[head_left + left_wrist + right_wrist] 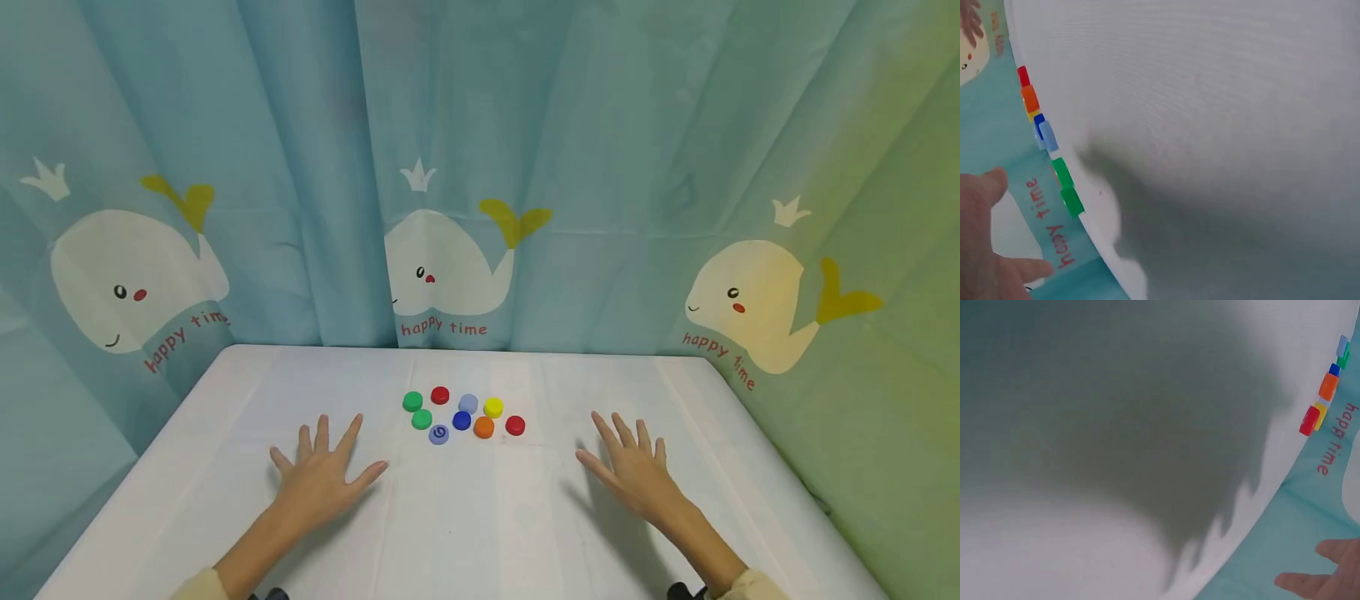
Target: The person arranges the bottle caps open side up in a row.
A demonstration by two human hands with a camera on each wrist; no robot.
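Several bottle-cap-like discs lie loosely grouped mid-table in the head view: two green caps (413, 402), a red cap (440, 395), a pale blue cap (468, 403), a yellow cap (493, 407), a dark blue cap (462, 420), an orange cap (483, 427), another red cap (515, 426) and a blue cap with a dark spiral (438, 434). To their left, my left hand (318, 479) hovers with fingers spread, holding nothing. My right hand (636, 475) is spread likewise on the right, farther from the caps. Both hands cast shadows on the table.
The white table (480, 533) has rounded far corners. Right behind it hangs a blue-green curtain (600, 167) printed with white whales and "happy time" lettering, and it continues along both sides.
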